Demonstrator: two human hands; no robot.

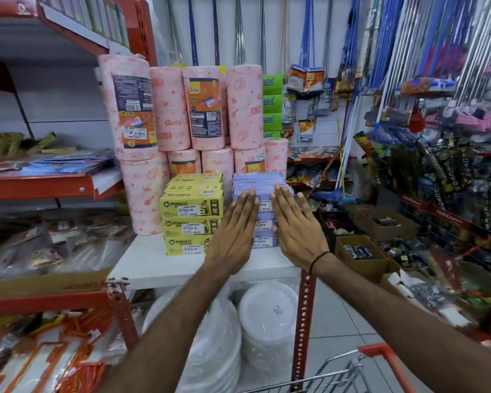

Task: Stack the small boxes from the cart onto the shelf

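A stack of small lavender boxes (262,181) stands on the white shelf (148,265), right beside a stack of yellow Miracle boxes (192,214). My left hand (237,231) and my right hand (295,228) are both flat, fingers straight, held against the front of the lavender stack. Neither hand grips anything. The hands hide much of the stack's front. A corner of the wire cart (349,373) with its red handle shows at the bottom right; its inside is out of view.
Pink Gala paper rolls (182,114) stand behind both stacks. Wrapped white plates (267,316) sit below the shelf beside a red post (305,321). Packets fill the red shelves on the left. Open cardboard boxes (360,253) and hanging mops crowd the right.
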